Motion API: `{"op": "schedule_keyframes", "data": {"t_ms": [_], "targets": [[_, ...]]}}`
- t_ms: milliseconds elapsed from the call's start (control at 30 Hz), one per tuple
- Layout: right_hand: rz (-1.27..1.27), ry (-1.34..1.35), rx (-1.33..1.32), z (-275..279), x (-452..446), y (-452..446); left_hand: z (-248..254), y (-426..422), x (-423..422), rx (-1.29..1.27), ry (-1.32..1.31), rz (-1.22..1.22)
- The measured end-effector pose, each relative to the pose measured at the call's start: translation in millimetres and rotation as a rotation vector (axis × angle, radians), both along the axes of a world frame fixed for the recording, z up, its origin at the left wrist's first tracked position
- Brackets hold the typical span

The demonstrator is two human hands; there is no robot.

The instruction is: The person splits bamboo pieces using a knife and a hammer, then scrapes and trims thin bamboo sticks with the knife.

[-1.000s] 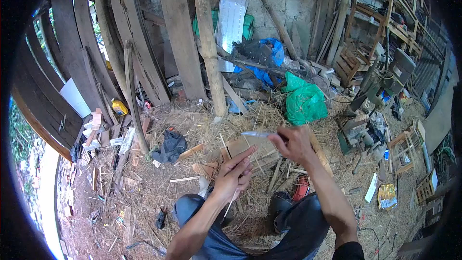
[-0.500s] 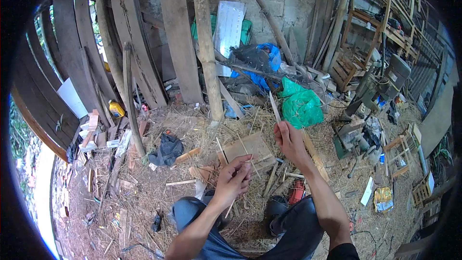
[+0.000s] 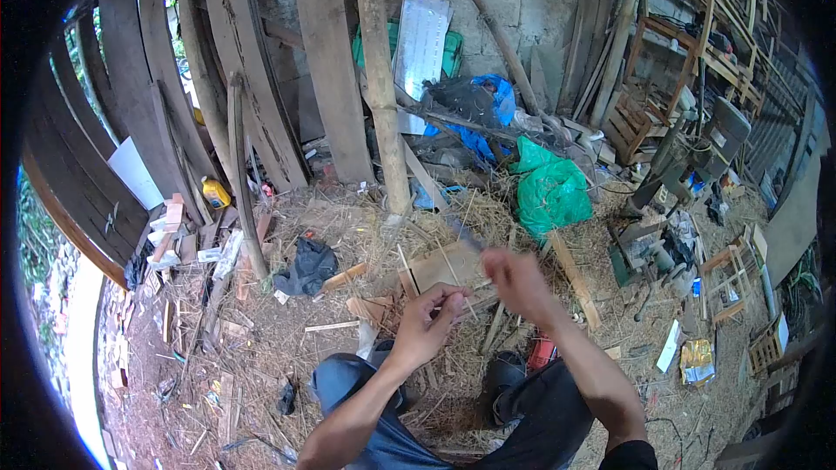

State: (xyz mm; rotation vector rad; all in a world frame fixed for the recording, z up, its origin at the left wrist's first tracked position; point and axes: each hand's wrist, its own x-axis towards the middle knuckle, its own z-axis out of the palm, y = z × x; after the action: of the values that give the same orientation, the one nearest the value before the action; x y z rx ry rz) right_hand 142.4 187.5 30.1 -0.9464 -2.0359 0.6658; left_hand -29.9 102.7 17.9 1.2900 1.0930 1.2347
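My left hand (image 3: pixel 427 322) is closed in a pinch around a thin stick (image 3: pixel 471 308), whose pale end shows just right of the fingertips. To its upper right, my right hand (image 3: pixel 521 283) is wrapped round a knife, blurred by motion. The knife's blade (image 3: pixel 464 233) points up and to the left, beyond my left hand's fingers. Beneath and behind both hands, a flat wooden board (image 3: pixel 440 263) lies on the straw-strewn ground, with thin strips across it.
A green plastic bag (image 3: pixel 553 191) lies beyond my right hand. A black bag (image 3: pixel 306 267) is to the left, and a wooden post (image 3: pixel 380 96) stands ahead. A red object (image 3: pixel 541 351) sits by my right foot. Machinery (image 3: pixel 666 183) stands at the right.
My right hand has come down and slightly left, and the knife has swung from upright to slanting left. My left hand stays pinched, a little to the right of before.
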Motion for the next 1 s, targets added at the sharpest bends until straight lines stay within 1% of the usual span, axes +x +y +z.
{"op": "schedule_keyframes", "data": {"t_ms": [67, 133, 233, 267, 300, 367, 433, 500, 533, 667, 700, 767, 800, 833, 900, 933, 967, 1000], "targets": [[-0.023, -0.010, 0.025, 0, -3, -1, -1, 3, 4, 0.026, -0.012, 0.027], [-0.043, -0.006, 0.042, -2, -10, -6, 0, 1, 2, 0.135, 0.086, 0.073], [0.028, -0.155, -0.004, 8, -11, -11, -6, 4, 3, 0.131, 0.089, 0.121], [0.045, -0.084, -0.013, 15, -11, -15, -6, 4, 3, 0.132, 0.084, 0.121], [0.046, -0.081, -0.015, 14, -11, -14, 1, 1, 1, 0.102, 0.076, 0.096], [0.017, -0.118, -0.054, 10, -13, -16, 8, -1, -4, 0.063, 0.080, 0.069], [0.004, -0.159, -0.064, 10, -10, -13, 10, 3, 0, 0.029, 0.052, 0.109], [0.028, 0.035, -0.034, 6, -11, -10, 7, 5, 2, 0.065, 0.067, 0.114], [0.029, 0.045, -0.035, 4, -15, -10, 5, 6, 0, 0.098, 0.095, 0.111], [0.034, -0.137, -0.002, 5, -8, -9, -5, 5, -4, 0.125, 0.111, 0.113], [0.039, -0.132, 0.002, 13, -6, -8, -1, 4, -4, 0.129, 0.116, 0.117], [-0.154, -0.061, -0.221, 33, -6, -11, 11, 1, -2, 0.118, 0.182, 0.127], [-0.002, -0.031, -0.096, 15, -6, -13, 9, 2, -3, 0.114, 0.178, 0.123], [-0.003, -0.042, -0.094, 8, -8, -18, 6, 6, -4, 0.094, 0.163, 0.127], [0.073, -0.146, -0.062, -1, -19, -22, 5, 7, -2, 0.080, 0.149, 0.141], [0.020, -0.002, 0.045, 0, -15, -12, 7, 4, -1, 0.091, 0.133, 0.142], [0.020, 0.013, 0.042, -1, -17, -11, 8, 2, -2, 0.099, 0.122, 0.138], [0.001, -0.052, -0.026, 4, -17, -14, 3, 5, -1, 0.186, 0.180, 0.181]]}}
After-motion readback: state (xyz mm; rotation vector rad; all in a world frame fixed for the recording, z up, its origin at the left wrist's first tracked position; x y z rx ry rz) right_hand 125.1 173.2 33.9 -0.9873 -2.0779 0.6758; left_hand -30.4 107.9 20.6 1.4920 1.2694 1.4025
